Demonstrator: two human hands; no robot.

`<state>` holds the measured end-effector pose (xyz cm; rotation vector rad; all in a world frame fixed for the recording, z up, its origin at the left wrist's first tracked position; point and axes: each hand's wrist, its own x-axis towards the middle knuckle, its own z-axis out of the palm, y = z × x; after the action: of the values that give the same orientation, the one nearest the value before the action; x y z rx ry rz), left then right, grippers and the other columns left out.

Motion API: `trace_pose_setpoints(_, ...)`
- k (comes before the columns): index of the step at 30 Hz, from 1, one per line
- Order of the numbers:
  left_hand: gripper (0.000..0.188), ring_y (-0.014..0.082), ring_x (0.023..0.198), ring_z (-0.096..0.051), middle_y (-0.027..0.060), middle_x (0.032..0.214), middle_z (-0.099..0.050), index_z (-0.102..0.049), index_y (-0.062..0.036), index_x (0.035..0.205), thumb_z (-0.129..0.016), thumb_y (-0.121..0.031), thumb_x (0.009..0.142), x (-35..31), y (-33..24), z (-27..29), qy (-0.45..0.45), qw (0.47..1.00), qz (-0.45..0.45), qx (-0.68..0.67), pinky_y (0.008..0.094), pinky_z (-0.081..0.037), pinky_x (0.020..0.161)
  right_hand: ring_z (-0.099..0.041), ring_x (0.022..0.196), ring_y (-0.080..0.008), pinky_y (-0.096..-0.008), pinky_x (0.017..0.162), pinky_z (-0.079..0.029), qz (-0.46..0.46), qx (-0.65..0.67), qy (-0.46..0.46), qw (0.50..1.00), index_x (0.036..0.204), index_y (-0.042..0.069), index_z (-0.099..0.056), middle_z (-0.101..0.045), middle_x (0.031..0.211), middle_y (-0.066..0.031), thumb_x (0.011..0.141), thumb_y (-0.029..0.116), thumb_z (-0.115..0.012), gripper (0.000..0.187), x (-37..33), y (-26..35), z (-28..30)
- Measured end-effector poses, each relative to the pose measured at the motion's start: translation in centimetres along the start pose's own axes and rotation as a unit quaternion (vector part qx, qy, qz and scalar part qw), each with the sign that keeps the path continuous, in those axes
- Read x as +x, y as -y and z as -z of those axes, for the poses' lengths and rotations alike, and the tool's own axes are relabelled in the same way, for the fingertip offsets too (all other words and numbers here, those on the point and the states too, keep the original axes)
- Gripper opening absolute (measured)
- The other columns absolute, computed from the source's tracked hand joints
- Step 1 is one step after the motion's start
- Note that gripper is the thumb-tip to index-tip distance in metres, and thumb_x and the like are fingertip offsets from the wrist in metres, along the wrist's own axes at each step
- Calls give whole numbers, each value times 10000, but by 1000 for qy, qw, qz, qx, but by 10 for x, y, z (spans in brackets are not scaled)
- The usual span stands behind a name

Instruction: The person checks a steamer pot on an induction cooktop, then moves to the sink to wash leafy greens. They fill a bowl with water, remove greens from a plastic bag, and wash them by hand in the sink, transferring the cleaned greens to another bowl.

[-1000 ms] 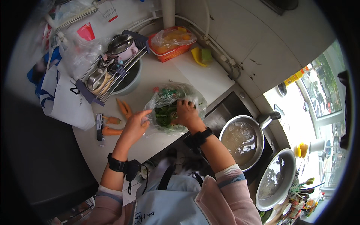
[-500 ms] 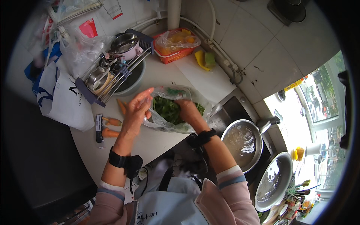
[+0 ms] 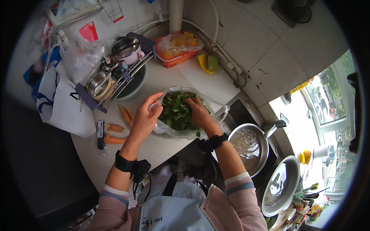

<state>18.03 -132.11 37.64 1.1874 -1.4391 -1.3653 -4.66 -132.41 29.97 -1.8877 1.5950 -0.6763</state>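
A clear plastic bag (image 3: pixel 175 133) lies on the counter, its mouth spread wide around a heap of leafy green herbs (image 3: pixel 174 111). My left hand (image 3: pixel 145 117) pinches the bag's left rim between thumb and fingers. Inside the mouth, my right hand (image 3: pixel 200 114) is sunk into the leaves with fingers curled over a bunch; its fingertips are partly hidden by greens. Left of the bag, several carrots (image 3: pixel 114 139) lie beside a narrow black-and-white packaged item (image 3: pixel 101 135).
A dish rack (image 3: pixel 125 79) with pots sits over a grey basin (image 3: pixel 135 85) at the back left. An orange basket (image 3: pixel 179 58) stands by the wall. To the right are a water-filled pan (image 3: pixel 246 148) over the sink (image 3: pixel 243 111) and a large metal bowl (image 3: pixel 283 184).
The greens have risen higher in the bag's mouth, and my right hand shows more above them. My left hand has shifted slightly right and down, with its fingers closer together on the rim.
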Motion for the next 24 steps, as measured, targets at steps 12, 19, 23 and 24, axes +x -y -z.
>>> trace_pose_setpoints(12,347,15,692,-443,13,1054,-542,-555,-95,1281,-562,-106,934,-6,-7,-1,7,997,43,-58,170,-379,514,-543,1047,-395,-495,837,-493,1,-291,59,955,1200,196,-585,-470,1315,-144,642,103,-730,584,12,39,-49)
trace_pose_setpoints(19,387,9,708,-441,-4,1050,-541,-506,-93,1323,-530,-61,939,-3,-7,10,11,992,67,-102,161,-350,512,-611,905,-386,-431,798,-505,78,-21,-124,989,1005,53,-612,-611,931,-182,631,-38,-672,390,16,54,19)
trace_pose_setpoints(23,394,9,719,-442,-7,1054,-546,-500,-94,1330,-525,-58,938,2,-6,11,10,996,31,-86,160,-343,519,-644,872,-303,-373,804,-512,92,24,-119,988,1035,43,-639,-654,942,-143,670,-46,-690,379,19,55,42)
trace_pose_setpoints(24,400,10,711,-441,-8,1059,-548,-497,-104,1335,-524,-58,939,3,-6,12,7,997,29,-75,158,-335,515,-636,863,-259,-355,800,-507,114,104,-125,980,1033,43,-643,-663,945,-113,688,-44,-690,358,18,54,45)
